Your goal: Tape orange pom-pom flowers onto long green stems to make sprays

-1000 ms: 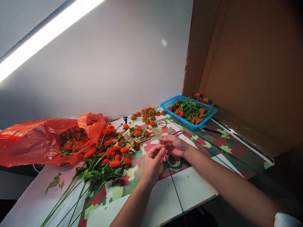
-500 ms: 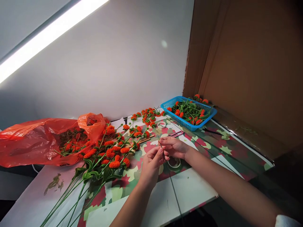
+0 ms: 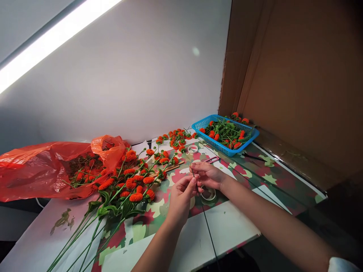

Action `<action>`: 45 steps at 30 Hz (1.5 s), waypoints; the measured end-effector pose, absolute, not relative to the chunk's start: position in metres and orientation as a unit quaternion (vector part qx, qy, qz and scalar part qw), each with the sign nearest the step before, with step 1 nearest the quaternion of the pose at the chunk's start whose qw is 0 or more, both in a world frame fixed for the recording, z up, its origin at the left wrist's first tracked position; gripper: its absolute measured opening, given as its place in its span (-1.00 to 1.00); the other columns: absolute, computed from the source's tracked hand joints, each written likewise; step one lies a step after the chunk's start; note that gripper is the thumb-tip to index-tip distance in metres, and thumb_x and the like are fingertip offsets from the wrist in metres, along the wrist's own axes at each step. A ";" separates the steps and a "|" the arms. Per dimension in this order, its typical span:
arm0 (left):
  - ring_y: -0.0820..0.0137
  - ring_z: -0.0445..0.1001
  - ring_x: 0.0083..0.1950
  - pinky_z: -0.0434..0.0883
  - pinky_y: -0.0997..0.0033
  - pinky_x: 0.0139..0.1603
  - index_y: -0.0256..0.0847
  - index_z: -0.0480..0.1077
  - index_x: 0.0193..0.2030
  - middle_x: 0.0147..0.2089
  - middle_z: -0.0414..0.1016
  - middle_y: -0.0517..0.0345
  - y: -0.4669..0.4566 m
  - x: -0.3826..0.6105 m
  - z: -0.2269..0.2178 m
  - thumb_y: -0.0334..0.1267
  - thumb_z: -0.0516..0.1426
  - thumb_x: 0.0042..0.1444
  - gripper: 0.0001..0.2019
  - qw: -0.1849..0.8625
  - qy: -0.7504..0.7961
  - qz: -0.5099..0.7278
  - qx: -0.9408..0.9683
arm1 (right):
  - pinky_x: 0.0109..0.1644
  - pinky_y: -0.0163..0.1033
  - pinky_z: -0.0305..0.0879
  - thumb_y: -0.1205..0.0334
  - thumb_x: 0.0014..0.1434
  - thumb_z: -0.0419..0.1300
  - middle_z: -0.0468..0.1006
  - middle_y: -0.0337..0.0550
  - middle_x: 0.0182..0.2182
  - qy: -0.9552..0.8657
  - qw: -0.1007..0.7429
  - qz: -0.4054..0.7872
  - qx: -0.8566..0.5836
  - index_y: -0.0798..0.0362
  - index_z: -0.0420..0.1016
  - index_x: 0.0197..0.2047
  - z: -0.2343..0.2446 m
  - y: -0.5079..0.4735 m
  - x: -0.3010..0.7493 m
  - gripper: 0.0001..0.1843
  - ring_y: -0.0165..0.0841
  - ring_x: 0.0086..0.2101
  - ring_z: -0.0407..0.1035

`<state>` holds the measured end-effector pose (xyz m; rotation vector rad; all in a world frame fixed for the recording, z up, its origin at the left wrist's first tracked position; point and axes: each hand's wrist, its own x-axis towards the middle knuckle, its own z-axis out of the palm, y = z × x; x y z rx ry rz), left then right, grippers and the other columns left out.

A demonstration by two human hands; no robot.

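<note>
Both hands meet above the middle of the table, fingertips closed around a thin dark green wire stem (image 3: 209,228). My left hand (image 3: 183,192) pinches it between thumb and fingers, lower and nearer to me. A little higher, my right hand (image 3: 208,174) grips its upper end; the fingers partly hide what is there. From the hands the stem runs down toward the table's front edge. Just below my right hand lies a roll of tape (image 3: 210,195), partly covered by the fingers. Orange fuzzy flowers on green stems (image 3: 136,185) lie in a bunch to the left.
A blue basket (image 3: 231,152) of orange flowers and greenery stands at the back right. Loose flower heads (image 3: 176,138), a second tape roll (image 3: 193,149) and a pink tool (image 3: 212,159) lie beyond my hands. An orange plastic bag (image 3: 36,166) with more flowers sits far left.
The view has shifted slightly. More of the wire stem now shows between and below my fingers, slanting toward the table's front edge. Both hands keep nearly the same place and their pinch.
</note>
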<state>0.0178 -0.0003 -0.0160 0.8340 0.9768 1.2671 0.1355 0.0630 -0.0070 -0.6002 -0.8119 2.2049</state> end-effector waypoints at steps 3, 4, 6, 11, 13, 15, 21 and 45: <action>0.54 0.43 -0.55 0.34 0.59 -0.55 -0.28 0.50 -0.32 -0.43 0.50 0.16 -0.001 0.018 -0.013 -0.14 0.31 -0.17 -0.71 0.571 0.465 0.564 0.374 | -0.57 -0.40 0.15 0.22 -0.26 0.42 0.32 -0.37 -0.65 -0.304 0.368 0.841 -0.256 0.13 0.35 -0.54 -0.006 0.062 0.135 -0.69 -0.55 -0.62 0.18; 0.53 0.43 -0.54 0.34 0.60 -0.56 -0.28 0.49 -0.32 -0.41 0.51 0.16 0.000 0.019 -0.012 -0.14 0.32 -0.18 -0.71 0.553 0.479 0.569 0.375 | -0.56 -0.40 0.13 0.23 -0.26 0.42 0.33 -0.36 -0.64 -0.304 0.372 0.837 -0.264 0.14 0.35 -0.54 -0.006 0.062 0.135 -0.69 -0.55 -0.61 0.19; 0.53 0.43 -0.53 0.33 0.62 -0.57 -0.28 0.48 -0.36 -0.43 0.49 0.16 0.000 0.019 -0.010 -0.14 0.32 -0.18 -0.72 0.530 0.499 0.572 0.377 | -0.54 -0.40 0.12 0.24 -0.25 0.41 0.33 -0.35 -0.64 -0.308 0.373 0.831 -0.275 0.14 0.36 -0.54 -0.005 0.061 0.134 -0.70 -0.56 -0.60 0.19; 0.53 0.40 -0.52 0.28 0.63 -0.61 -0.30 0.47 -0.40 -0.49 0.47 0.18 0.002 0.020 -0.010 -0.11 0.29 -0.14 -0.73 0.522 0.506 0.571 0.382 | -0.53 -0.40 0.09 0.22 -0.24 0.42 0.30 -0.37 -0.66 -0.311 0.379 0.826 -0.278 0.15 0.40 -0.52 -0.005 0.060 0.132 -0.71 -0.56 -0.61 0.17; 0.53 0.40 -0.53 0.28 0.63 -0.61 -0.30 0.47 -0.40 -0.48 0.47 0.17 0.002 0.020 -0.010 -0.12 0.30 -0.15 -0.73 0.523 0.504 0.574 0.378 | -0.55 -0.40 0.07 0.21 -0.22 0.41 0.28 -0.37 -0.67 -0.313 0.378 0.828 -0.271 0.15 0.40 -0.52 -0.006 0.061 0.132 -0.72 -0.56 -0.62 0.16; 0.53 0.40 -0.54 0.27 0.63 -0.61 -0.30 0.47 -0.42 -0.50 0.47 0.17 0.001 0.020 -0.010 -0.12 0.31 -0.17 -0.73 0.525 0.502 0.575 0.376 | -0.54 -0.40 0.07 0.21 -0.22 0.41 0.28 -0.37 -0.67 -0.312 0.379 0.830 -0.266 0.14 0.40 -0.52 -0.006 0.061 0.131 -0.72 -0.56 -0.61 0.15; 0.54 0.39 -0.54 0.27 0.62 -0.59 -0.31 0.46 -0.45 -0.51 0.46 0.17 -0.001 0.022 -0.009 -0.17 0.32 -0.19 -0.75 0.535 0.496 0.573 0.373 | -0.54 -0.41 0.04 0.27 -0.23 0.41 0.25 -0.37 -0.66 -0.306 0.390 0.830 -0.255 0.15 0.38 -0.56 -0.004 0.060 0.132 -0.74 -0.58 -0.60 0.10; 0.70 -0.14 -0.67 -0.09 0.69 -0.70 -0.24 0.30 -0.36 -0.64 0.01 0.45 0.005 0.018 -0.007 -0.17 0.27 -0.12 -0.73 0.651 0.390 0.612 0.221 | -0.36 -0.32 0.14 0.16 -0.15 0.35 0.49 -0.25 -0.53 -0.496 0.436 0.680 -0.319 0.09 0.60 -0.37 -0.005 0.066 0.135 -0.76 -0.50 -0.48 0.25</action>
